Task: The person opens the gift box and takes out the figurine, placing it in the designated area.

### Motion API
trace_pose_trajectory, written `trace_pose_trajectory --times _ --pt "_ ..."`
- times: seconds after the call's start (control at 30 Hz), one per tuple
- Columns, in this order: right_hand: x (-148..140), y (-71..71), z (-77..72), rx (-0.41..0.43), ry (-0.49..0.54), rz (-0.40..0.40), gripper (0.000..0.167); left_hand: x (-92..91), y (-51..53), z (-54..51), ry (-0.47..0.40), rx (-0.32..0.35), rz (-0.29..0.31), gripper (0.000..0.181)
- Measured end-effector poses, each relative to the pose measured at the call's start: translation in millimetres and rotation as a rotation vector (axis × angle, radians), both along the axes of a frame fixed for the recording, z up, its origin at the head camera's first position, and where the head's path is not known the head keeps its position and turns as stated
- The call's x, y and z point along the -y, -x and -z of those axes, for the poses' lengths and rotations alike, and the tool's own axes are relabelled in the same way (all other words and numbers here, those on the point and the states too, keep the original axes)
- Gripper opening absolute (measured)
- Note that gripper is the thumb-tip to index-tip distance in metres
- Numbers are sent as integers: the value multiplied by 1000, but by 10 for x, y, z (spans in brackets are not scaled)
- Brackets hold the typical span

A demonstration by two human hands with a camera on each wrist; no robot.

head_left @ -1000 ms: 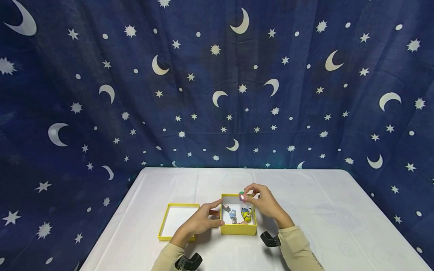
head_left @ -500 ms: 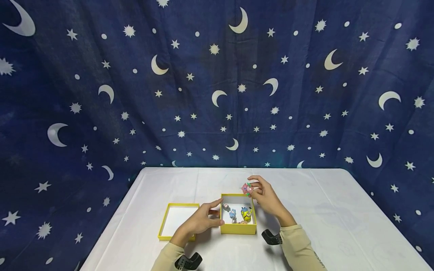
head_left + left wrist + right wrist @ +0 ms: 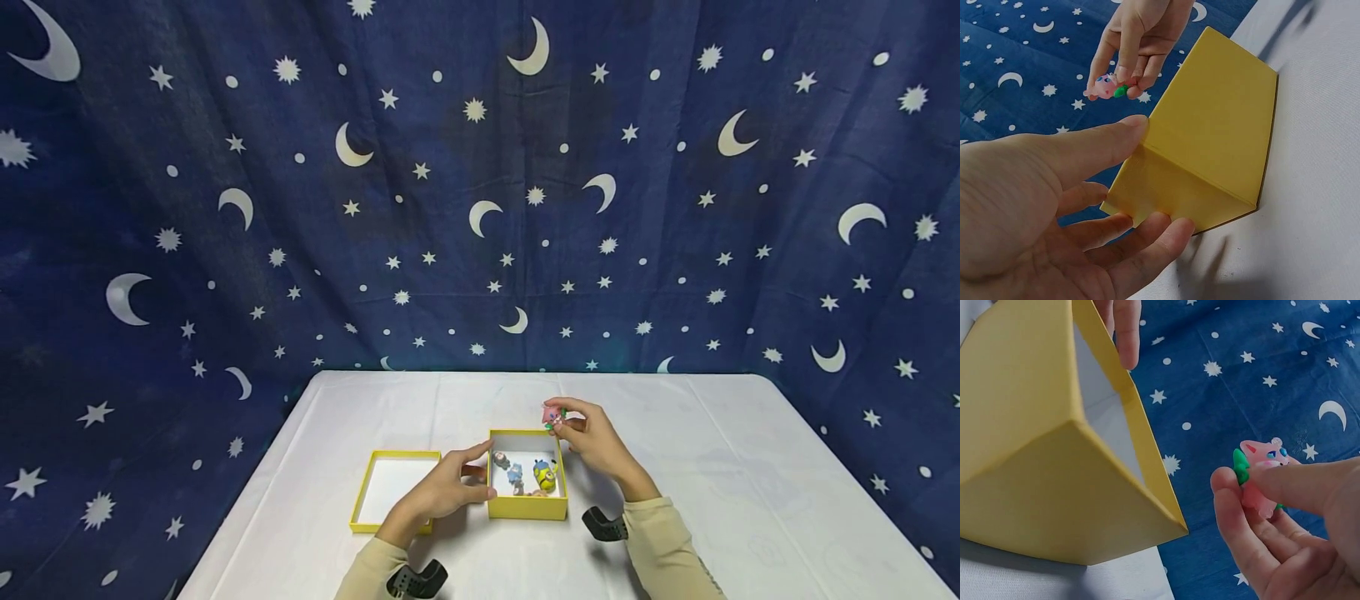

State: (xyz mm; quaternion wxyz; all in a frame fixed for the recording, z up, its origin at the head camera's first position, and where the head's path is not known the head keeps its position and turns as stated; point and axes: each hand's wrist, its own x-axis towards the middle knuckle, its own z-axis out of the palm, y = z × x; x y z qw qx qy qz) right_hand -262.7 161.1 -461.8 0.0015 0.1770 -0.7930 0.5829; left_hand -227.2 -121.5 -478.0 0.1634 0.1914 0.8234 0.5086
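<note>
A yellow box [image 3: 527, 507] with a white inside stands on the table, holding several small figures, among them a yellow-and-blue one [image 3: 545, 475], a light-blue one [image 3: 515, 474] and a grey-brown one [image 3: 501, 459]. At its left side my left hand [image 3: 442, 487] grips it, thumb at the near corner, as the left wrist view shows the hand [image 3: 1066, 206] against the box [image 3: 1210, 106]. Above the far right corner, my right hand [image 3: 598, 437] pinches a pink figure [image 3: 553, 416] with green parts; in the right wrist view the figure [image 3: 1263, 462] sits between thumb and fingers.
A yellow-edged lid [image 3: 390, 490], white inside up, lies left of the box, partly behind my left hand and forearm. White cloth covers the table [image 3: 712, 467]. Behind it hangs a dark blue curtain [image 3: 450, 183] with moons and stars.
My right hand has lifted the pink figure up and rightward from over the box's far edge, and the figure has turned in its fingers. My left hand has stayed on the box.
</note>
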Motion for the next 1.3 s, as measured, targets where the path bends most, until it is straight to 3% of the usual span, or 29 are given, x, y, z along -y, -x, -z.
trace_pose_trajectory --times 0.27,0.5,0.83,1.3 --pt "11 10 -16 -2 10 41 36 0 4 -1 -11 0 4 79" --pt "-24 -10 -41 -40 27 73 48 -4 -8 2 -7 0 2 78" --pt "-129 9 -100 -79 12 146 53 -2 -5 3 2 -9 3 78" --pt "-263 13 -109 -143 -47 189 46 10 -12 -6 -2 -36 27 79"
